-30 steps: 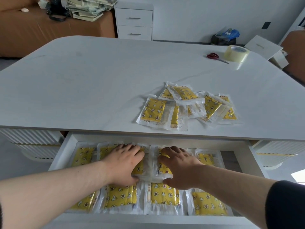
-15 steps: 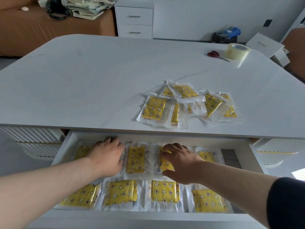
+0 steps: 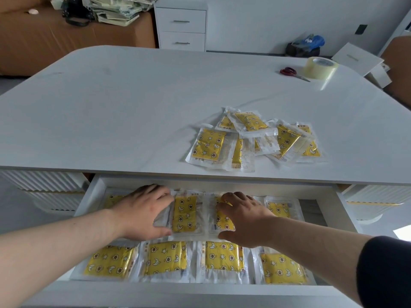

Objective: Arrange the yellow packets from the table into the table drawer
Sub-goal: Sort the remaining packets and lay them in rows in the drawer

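The white table drawer [image 3: 93, 192] is pulled out below the table edge and holds two rows of yellow packets in clear wrappers. My left hand [image 3: 142, 212] lies flat on the back row, left of an upright packet [image 3: 184, 213], its fingers spread over a packet beneath. My right hand [image 3: 242, 216] rests flat on the neighbouring back-row packet [image 3: 222, 218]. Neither hand grips anything. The front row [image 3: 165, 257] lies uncovered. A loose pile of several yellow packets [image 3: 251, 138] sits on the white table [image 3: 111, 112] right of centre.
Red-handled scissors [image 3: 289, 72] and a roll of clear tape [image 3: 321, 67] lie at the table's far right. Behind the table stand a white two-drawer cabinet [image 3: 181, 30] and a brown surface with stacked papers [image 3: 115, 10]. A white box [image 3: 355, 58] sits at the far right.
My left hand slid left off the middle back-row packet, which now shows uncovered between my hands. My right hand stayed on its packet.
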The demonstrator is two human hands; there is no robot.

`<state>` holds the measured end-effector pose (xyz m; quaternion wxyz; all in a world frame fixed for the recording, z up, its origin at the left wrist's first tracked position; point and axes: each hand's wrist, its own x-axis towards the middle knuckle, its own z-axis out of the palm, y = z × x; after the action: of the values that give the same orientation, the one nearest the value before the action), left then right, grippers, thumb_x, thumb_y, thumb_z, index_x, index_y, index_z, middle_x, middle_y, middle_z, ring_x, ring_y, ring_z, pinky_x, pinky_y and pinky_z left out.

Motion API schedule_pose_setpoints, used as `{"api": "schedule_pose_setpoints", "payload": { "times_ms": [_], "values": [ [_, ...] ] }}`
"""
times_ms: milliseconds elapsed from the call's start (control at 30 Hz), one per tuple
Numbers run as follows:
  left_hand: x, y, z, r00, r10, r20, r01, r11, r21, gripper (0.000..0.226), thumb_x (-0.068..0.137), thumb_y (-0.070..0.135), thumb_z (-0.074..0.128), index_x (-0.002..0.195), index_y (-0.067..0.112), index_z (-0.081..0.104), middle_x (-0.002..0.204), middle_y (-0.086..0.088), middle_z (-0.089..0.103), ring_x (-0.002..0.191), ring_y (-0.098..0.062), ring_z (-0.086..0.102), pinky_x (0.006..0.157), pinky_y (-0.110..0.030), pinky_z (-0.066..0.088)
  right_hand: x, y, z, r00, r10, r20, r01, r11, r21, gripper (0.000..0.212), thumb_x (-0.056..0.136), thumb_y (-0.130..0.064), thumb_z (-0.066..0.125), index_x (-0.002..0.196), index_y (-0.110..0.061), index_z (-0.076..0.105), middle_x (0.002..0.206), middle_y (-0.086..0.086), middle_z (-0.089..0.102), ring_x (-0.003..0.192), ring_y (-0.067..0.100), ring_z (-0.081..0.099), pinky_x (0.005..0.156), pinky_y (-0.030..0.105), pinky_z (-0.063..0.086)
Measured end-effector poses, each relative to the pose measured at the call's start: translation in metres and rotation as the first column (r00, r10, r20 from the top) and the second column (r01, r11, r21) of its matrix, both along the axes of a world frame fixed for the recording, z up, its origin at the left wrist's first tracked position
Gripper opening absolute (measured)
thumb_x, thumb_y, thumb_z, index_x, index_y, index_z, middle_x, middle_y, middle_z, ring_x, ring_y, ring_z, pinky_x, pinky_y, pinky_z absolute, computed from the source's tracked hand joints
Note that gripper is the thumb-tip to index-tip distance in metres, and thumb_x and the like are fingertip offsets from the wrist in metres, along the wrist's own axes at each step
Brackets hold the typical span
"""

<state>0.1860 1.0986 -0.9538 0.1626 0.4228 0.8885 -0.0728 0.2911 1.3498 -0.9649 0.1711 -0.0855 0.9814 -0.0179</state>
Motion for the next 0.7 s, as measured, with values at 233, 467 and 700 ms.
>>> {"api": "schedule_pose_setpoints", "payload": {
  "times_ms": [233, 467, 700],
  "values": [
    [0.022, 0.035, -0.011, 0.996, -0.058, 0.069, 0.059, 0.998, -0.017, 0.088, 0.086, 0.064, 0.049, 0.153, 0.025, 0.009, 0.162, 0.001, -0.004, 0.149, -0.021, -0.005, 0.115, -0.039, -0.003, -0.001, 0.0, -0.002, 1.0, -0.007, -0.016, 0.006, 1.0, -0.021, 0.069, 0.089, -0.061, 0.049, 0.145, -0.025, 0.033, 0.154, 0.001, 0.025, 0.14, 0.024, 0.023, 0.116, 0.04, 0.023],
    [0.017, 0.037, -0.013, 0.992, -0.091, 0.09, 0.089, 0.996, 0.031, 0.076, 0.093, 0.048, 0.048, 0.154, 0.024, 0.01, 0.163, 0.002, -0.003, 0.149, -0.017, -0.001, 0.111, -0.029, -0.004, -0.001, 0.001, -0.002, 1.0, -0.009, -0.011, 0.009, 0.999, -0.035, 0.068, 0.09, -0.058, 0.049, 0.147, -0.026, 0.031, 0.155, 0.0, 0.024, 0.142, 0.023, 0.02, 0.116, 0.039, 0.021],
    [0.011, 0.04, -0.017, 0.989, -0.116, 0.087, 0.114, 0.993, 0.024, 0.077, 0.094, 0.05, 0.045, 0.154, 0.022, 0.006, 0.162, 0.0, -0.008, 0.149, -0.017, -0.007, 0.11, -0.029, -0.009, -0.001, 0.002, -0.002, 1.0, -0.004, -0.01, 0.004, 0.999, -0.04, 0.067, 0.091, -0.057, 0.049, 0.148, -0.026, 0.03, 0.155, 0.0, 0.024, 0.142, 0.023, 0.02, 0.116, 0.039, 0.021]
  ]
}}
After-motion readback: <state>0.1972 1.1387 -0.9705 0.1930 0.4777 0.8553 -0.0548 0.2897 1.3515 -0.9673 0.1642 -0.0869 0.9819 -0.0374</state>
